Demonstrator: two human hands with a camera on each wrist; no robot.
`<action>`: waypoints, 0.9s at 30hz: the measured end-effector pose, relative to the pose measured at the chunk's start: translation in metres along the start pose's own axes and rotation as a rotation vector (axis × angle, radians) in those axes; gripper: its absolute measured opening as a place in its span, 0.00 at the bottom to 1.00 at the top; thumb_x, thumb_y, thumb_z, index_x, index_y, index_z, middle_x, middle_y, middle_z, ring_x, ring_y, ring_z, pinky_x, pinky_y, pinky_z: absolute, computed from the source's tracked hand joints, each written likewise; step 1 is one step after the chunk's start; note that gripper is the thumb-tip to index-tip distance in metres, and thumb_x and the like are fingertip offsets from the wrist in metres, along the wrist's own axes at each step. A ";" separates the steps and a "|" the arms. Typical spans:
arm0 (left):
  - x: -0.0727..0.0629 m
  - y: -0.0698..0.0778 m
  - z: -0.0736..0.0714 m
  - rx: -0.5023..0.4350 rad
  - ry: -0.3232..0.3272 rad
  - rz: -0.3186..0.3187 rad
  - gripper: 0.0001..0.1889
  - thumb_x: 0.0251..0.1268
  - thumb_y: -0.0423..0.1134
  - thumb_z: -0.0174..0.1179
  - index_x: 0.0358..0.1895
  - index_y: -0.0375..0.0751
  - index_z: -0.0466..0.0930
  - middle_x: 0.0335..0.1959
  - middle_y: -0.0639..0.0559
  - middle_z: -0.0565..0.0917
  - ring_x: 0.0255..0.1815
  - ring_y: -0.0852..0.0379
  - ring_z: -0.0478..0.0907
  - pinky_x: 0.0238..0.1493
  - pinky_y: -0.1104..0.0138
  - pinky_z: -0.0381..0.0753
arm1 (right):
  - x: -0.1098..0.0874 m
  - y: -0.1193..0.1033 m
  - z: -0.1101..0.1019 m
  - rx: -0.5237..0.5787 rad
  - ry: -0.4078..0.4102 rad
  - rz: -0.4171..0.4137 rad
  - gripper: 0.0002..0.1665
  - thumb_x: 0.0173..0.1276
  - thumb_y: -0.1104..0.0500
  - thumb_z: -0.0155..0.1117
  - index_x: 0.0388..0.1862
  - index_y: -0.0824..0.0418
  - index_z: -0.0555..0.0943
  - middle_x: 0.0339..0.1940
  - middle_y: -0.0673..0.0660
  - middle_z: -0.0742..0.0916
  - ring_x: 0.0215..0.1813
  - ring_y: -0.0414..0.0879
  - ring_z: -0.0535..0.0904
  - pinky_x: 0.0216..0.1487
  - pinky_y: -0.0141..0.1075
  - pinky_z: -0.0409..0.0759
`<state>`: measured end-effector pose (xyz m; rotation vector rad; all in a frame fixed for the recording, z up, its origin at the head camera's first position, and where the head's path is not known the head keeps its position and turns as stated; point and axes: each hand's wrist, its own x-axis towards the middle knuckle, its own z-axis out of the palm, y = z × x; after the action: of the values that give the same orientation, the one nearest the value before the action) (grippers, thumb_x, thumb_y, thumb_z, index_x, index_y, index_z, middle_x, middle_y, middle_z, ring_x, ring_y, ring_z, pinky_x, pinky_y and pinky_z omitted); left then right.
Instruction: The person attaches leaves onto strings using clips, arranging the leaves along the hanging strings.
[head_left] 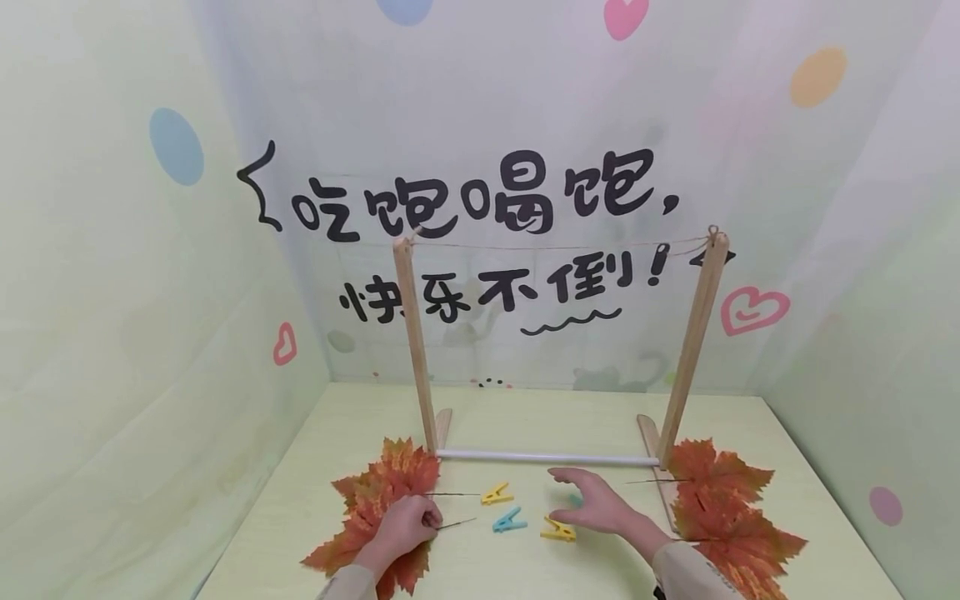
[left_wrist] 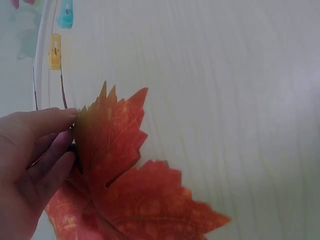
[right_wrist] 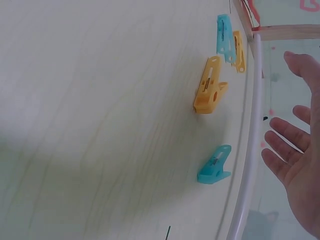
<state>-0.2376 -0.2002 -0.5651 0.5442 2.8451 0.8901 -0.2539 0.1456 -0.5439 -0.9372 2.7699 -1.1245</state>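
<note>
At the left, my left hand (head_left: 403,527) pinches an artificial autumn maple leaf (left_wrist: 150,200) near its stem, thumb and fingers meeting at the leaf's edge. More orange-red leaves (head_left: 408,471) lie around that hand. My right hand (head_left: 596,502) hovers over the table with fingers spread and nothing in its grasp. Beneath and beside it lie clothespins: a yellow clothespin (right_wrist: 209,90), a blue clothespin (right_wrist: 215,166), and another blue clothespin (head_left: 510,521) near a second yellow clothespin (head_left: 495,494). The right hand partly hides one blue clothespin in the head view.
Behind the hands stands a wooden frame with a left post (head_left: 417,350), a right post (head_left: 693,350), a white bottom rod (head_left: 547,457) and a thin string (head_left: 540,247) tied across the top. More maple leaves (head_left: 731,521) lie at the right. A printed curtain (head_left: 480,100) encloses the table.
</note>
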 end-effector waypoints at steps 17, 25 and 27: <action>-0.004 0.000 -0.042 -0.189 0.026 0.065 0.05 0.52 0.29 0.64 0.33 0.35 0.85 0.30 0.49 0.85 0.30 0.64 0.77 0.31 0.72 0.78 | 0.023 -0.004 0.028 -0.007 -0.061 0.018 0.35 0.53 0.52 0.69 0.57 0.67 0.72 0.54 0.60 0.79 0.53 0.55 0.75 0.53 0.47 0.73; -0.008 0.008 -0.063 -0.256 0.019 0.046 0.06 0.53 0.28 0.62 0.36 0.32 0.83 0.31 0.46 0.83 0.29 0.61 0.75 0.30 0.73 0.76 | 0.033 -0.009 0.042 -0.009 -0.066 0.014 0.31 0.57 0.54 0.66 0.57 0.67 0.72 0.55 0.61 0.78 0.57 0.57 0.72 0.55 0.49 0.70; -0.009 0.010 -0.067 -0.271 0.020 0.052 0.06 0.54 0.29 0.62 0.36 0.32 0.82 0.30 0.46 0.83 0.29 0.61 0.75 0.30 0.73 0.76 | 0.036 -0.009 0.046 -0.021 -0.071 0.021 0.30 0.58 0.55 0.65 0.57 0.65 0.72 0.55 0.60 0.78 0.58 0.56 0.71 0.57 0.49 0.69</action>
<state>-0.2399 -0.2312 -0.5039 0.5785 2.6743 1.2699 -0.2686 0.0925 -0.5652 -0.9283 2.7344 -1.0400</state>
